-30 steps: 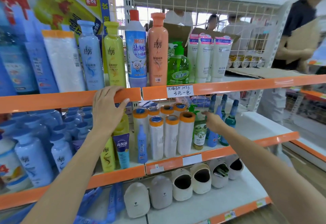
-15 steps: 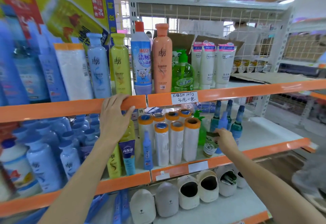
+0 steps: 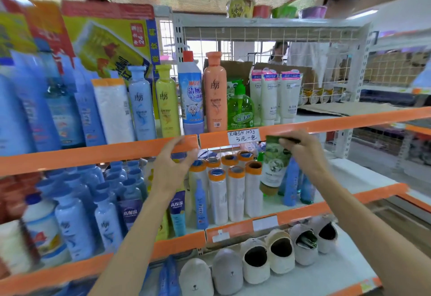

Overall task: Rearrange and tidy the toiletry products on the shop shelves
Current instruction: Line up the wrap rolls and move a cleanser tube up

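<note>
Tube (image 3: pixel 275 165) up in the right hand (image 3: pixel 303 153) — green and white, pinched at its crimped top end, cap hanging down, held in the air in front of the middle shelf and just below the upper rail (image 3: pixel 326 124). Left hand (image 3: pixel 172 167) reaches to that same orange rail, fingers loosely curved, fingertips touching its front edge, holding nothing. Behind the tube, the rolls (image 3: pixel 235 191) with orange caps stand upright in a tight group on the middle shelf, blue bottles (image 3: pixel 291 186) just to their right. On the upper shelf — a row of tall bottles, the peach one (image 3: pixel 214 95) beside a green pump bottle (image 3: pixel 240 107), then white tubes (image 3: pixel 275 95) standing on their caps. A handwritten price tag (image 3: pixel 243 136) sits on the rail between the two hands. Slippers (image 3: pixel 268 258) line the bottom shelf.
</note>
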